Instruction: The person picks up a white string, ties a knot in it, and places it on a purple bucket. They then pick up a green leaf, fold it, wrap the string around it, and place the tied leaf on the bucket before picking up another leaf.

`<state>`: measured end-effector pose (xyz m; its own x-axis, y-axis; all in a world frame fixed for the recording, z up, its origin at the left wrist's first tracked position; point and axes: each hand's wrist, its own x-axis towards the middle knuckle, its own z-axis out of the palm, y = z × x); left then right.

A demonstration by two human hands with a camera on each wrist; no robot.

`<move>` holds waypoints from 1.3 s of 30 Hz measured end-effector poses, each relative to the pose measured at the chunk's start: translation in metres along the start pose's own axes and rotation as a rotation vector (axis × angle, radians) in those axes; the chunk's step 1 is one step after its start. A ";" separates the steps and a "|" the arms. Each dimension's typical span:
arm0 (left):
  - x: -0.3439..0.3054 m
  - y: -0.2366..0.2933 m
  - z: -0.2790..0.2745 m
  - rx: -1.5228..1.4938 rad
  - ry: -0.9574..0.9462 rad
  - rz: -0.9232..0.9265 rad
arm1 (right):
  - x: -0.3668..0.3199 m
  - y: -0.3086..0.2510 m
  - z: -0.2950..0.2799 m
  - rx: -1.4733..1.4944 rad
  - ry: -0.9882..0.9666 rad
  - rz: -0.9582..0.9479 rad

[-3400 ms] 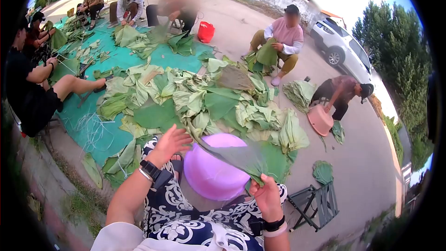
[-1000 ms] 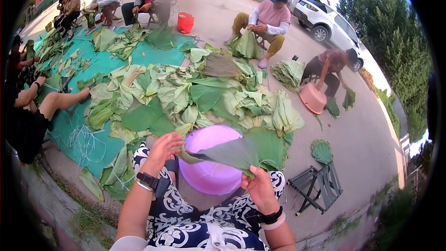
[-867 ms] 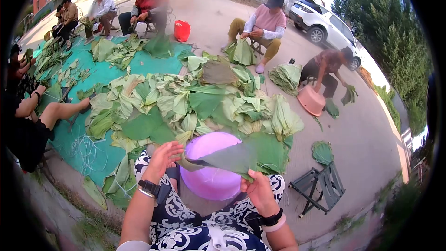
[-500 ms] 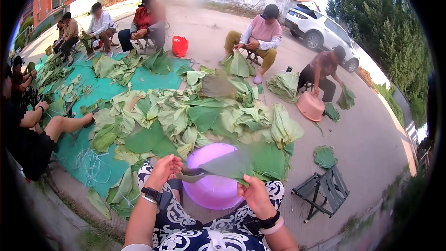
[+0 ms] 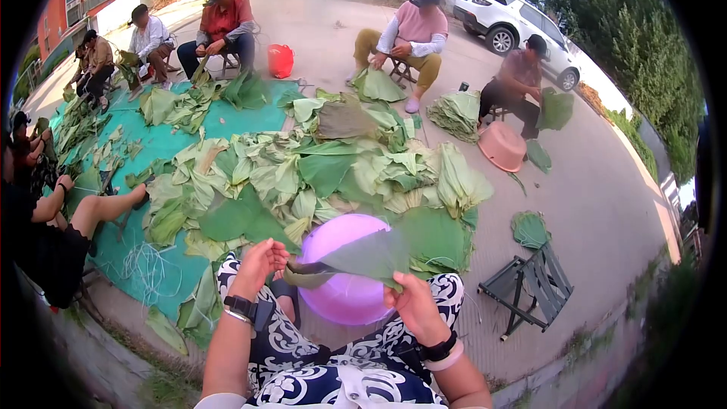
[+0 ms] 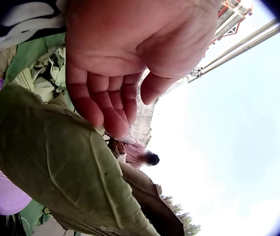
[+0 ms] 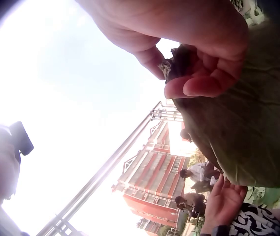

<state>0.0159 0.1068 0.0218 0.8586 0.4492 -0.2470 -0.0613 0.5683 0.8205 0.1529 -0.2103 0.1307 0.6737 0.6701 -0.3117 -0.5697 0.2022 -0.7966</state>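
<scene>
A large folded lotus leaf (image 5: 367, 254) spans the space in front of my body, over a purple basin (image 5: 344, 301). My right hand (image 5: 416, 307) pinches its gathered end; the right wrist view shows thumb and fingers closed on that dark bunched tip (image 7: 172, 66). At the leaf's other end is my left hand (image 5: 261, 263), palm turned inward, fingers loosely bent. In the left wrist view the leaf's broad veined side (image 6: 66, 157) hangs just past the left fingertips (image 6: 115, 125), which do not grip it.
A heap of pale and green leaves (image 5: 318, 159) covers much of the green tarp (image 5: 227, 117) ahead. To the right stand a folding stool (image 5: 530, 288) and a pink basin (image 5: 501, 145). Several seated people handle leaves around the tarp; a white car (image 5: 522, 23) is parked behind.
The leaf, stretched as a long strip earlier, now shows shorter and folded at the left-hand end. My left hand has shifted slightly left and down. The person by the pink basin has raised a leaf.
</scene>
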 end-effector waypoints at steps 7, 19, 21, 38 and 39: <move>0.001 -0.001 -0.001 0.019 -0.002 0.008 | 0.001 -0.001 -0.003 0.004 -0.027 0.003; 0.000 -0.002 -0.003 0.010 0.018 0.015 | 0.002 0.002 -0.001 0.009 -0.019 0.010; 0.000 -0.002 -0.002 0.007 0.011 0.016 | 0.003 0.002 -0.002 0.019 -0.020 0.013; 0.000 -0.001 -0.003 -0.012 0.014 0.002 | 0.006 0.003 0.003 0.012 0.033 0.006; -0.001 -0.002 -0.003 -0.010 0.014 0.002 | 0.005 0.003 0.003 0.009 0.038 0.009</move>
<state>0.0136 0.1074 0.0192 0.8513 0.4601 -0.2522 -0.0686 0.5743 0.8158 0.1532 -0.2037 0.1282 0.6860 0.6442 -0.3384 -0.5798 0.2029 -0.7891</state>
